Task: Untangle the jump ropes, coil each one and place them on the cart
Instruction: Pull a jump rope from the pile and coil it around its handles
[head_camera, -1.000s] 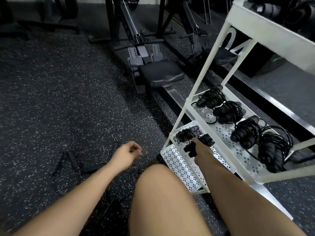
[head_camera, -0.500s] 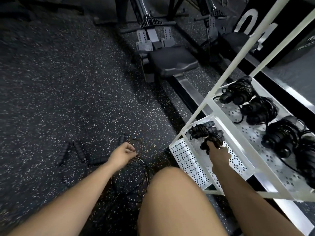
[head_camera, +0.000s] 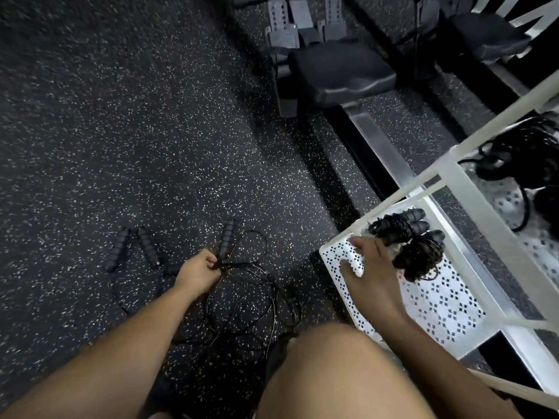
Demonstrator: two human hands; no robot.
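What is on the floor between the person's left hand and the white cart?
In the head view, loose loops of black jump rope cord trail from the left hand across speckled floor, short of the cart.

Rowing machine (head_camera: 341, 68) on speckled floor (head_camera: 121, 116)

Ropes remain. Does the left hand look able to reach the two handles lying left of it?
Probably yes: nothing blocks the left hand from the handles, but it grips the tangled rope.
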